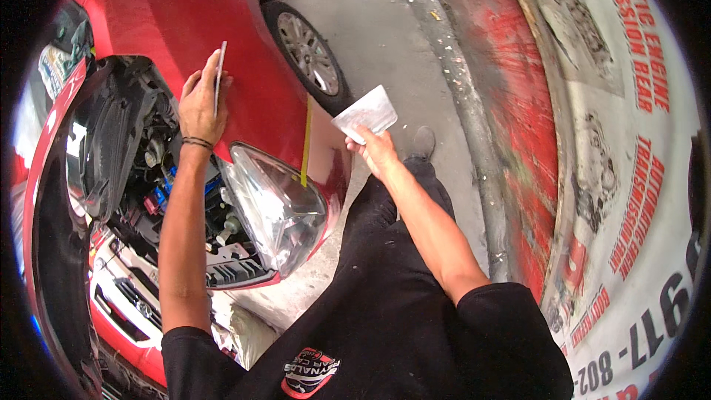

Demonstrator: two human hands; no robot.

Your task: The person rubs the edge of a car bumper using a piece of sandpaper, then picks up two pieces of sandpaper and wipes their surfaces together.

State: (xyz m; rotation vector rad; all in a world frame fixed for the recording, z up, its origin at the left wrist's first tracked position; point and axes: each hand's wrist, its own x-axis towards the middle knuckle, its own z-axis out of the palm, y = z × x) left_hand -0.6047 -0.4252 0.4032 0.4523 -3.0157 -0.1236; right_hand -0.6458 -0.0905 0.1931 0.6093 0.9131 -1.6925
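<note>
My left hand [200, 104] is raised over the red car's front fender [259, 96] and grips a thin flat blade-like tool [220, 74] edge-on against the paint. My right hand [375, 150] is held out to the right of the car and pinches a flat pale rectangular board [366, 112] by its lower edge, above the pavement. A strip of yellow tape [305, 141] runs down the fender just ahead of the headlight [274, 207].
The hood is up, showing the engine bay [170, 178]. The front wheel [307, 52] stands on grey concrete [385, 22]. A red-and-white painted wall with lettering [615, 141] curves along the right. My dark trousers and shoe [424, 141] are below.
</note>
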